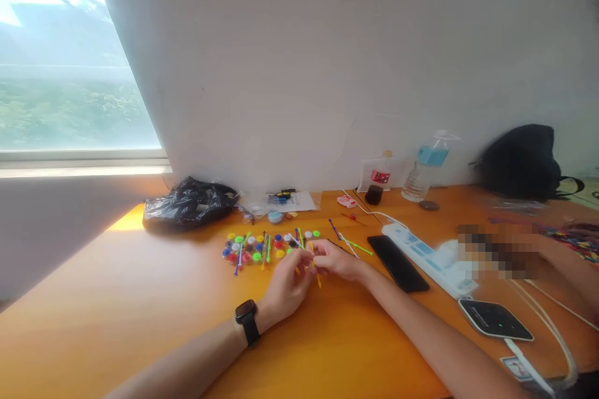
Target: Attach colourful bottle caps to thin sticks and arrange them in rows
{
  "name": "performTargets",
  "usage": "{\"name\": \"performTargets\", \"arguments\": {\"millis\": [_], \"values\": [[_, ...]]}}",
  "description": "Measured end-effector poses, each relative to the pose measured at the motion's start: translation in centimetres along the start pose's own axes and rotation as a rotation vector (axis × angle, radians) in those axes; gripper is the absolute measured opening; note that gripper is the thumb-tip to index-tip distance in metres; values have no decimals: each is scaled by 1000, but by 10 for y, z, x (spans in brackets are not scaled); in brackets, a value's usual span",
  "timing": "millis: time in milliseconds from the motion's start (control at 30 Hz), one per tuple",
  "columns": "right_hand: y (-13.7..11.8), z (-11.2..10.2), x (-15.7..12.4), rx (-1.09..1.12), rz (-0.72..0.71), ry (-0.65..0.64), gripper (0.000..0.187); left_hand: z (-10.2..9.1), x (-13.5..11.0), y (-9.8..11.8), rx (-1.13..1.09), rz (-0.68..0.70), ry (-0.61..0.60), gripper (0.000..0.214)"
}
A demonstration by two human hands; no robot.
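Note:
My left hand (289,283), with a black watch on the wrist, and my right hand (336,260) meet over the orange table (140,299). Both have their fingers closed in a pinch around thin coloured plastic sticks (314,265), a yellow one pointing down between them. Just beyond the hands lies a cluster of small coloured bottle caps (262,246) with more sticks laid among them. Several loose sticks (350,243) lie to the right of the caps.
A black plastic bag (187,202) sits at the back left. A black phone (397,262), a white power strip (430,259), a water bottle (428,168) and a small device (496,319) lie to the right. Another person's arm (552,249) rests at the far right near a black bag (521,162).

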State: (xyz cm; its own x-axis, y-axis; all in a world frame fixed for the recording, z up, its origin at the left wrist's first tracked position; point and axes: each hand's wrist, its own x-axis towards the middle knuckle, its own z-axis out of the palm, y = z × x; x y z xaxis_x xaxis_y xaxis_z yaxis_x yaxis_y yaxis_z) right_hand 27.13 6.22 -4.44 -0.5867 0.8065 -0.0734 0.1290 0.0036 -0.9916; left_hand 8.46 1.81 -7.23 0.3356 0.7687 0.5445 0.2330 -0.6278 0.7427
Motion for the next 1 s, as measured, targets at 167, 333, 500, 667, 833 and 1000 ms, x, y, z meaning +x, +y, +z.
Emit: {"name": "performTargets", "arguments": {"millis": [167, 333, 500, 667, 833, 1000], "values": [[5, 3, 3, 13, 68, 34, 14, 0, 1, -5, -17, -21, -5, 8], [11, 1, 5, 31, 89, -1, 15, 0, 0, -7, -24, -48, -22, 6], [13, -1, 5, 34, 58, -36, 15, -2, -1, -7, -44, -70, -29, 5], [13, 0, 6, 7, 48, -24, 14, -2, -2, -8, -62, -96, -36, 7], [10, 1, 5, -19, 32, -27, 14, -5, -2, -6, -71, -96, -57, 12], [8, 3, 4, -10, 24, -53, 14, -8, -1, 1, -68, -98, -72, 10]]}}
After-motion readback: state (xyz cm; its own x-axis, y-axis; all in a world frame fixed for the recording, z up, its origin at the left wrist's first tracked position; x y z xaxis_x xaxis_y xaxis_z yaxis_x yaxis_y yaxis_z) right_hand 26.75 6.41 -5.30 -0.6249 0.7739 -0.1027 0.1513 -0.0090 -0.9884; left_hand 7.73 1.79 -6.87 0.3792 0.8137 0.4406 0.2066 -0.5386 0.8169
